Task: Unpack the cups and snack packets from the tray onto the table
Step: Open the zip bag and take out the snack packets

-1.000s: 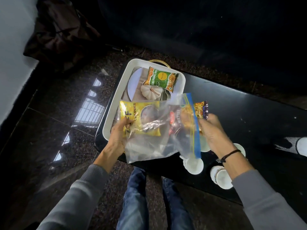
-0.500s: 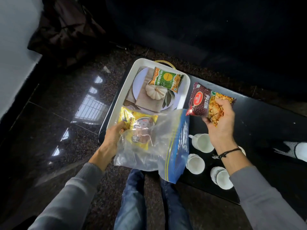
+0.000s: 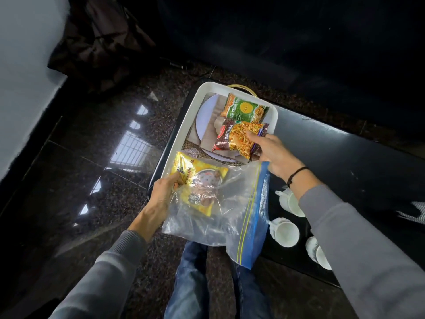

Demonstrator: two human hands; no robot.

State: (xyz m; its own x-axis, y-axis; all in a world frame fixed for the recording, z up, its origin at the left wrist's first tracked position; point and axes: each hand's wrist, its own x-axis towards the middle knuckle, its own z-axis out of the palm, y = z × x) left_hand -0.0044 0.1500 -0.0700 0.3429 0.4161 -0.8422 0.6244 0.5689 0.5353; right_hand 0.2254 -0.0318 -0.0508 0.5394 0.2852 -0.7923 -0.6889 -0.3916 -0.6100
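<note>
White cups (image 3: 286,232) out on table (image 3: 345,162) beside right hand (image 3: 273,155), which grips maroon packet (image 3: 230,139) over tray (image 3: 177,139); left hand (image 3: 163,192) pinches bagged yellow packet (image 3: 200,185); green packet (image 3: 243,109) still to unpack

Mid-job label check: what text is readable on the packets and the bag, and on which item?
"MIXTURE": on the maroon packet, gripped by the right hand over the tray.
Green packet: white lettering and a yellow badge, too blurred to read.
Yellow packet, pinched by the left hand, partly inside the zip bag: lettering creased and partly covered, unreadable.
Zip bag: no text visible.
</note>
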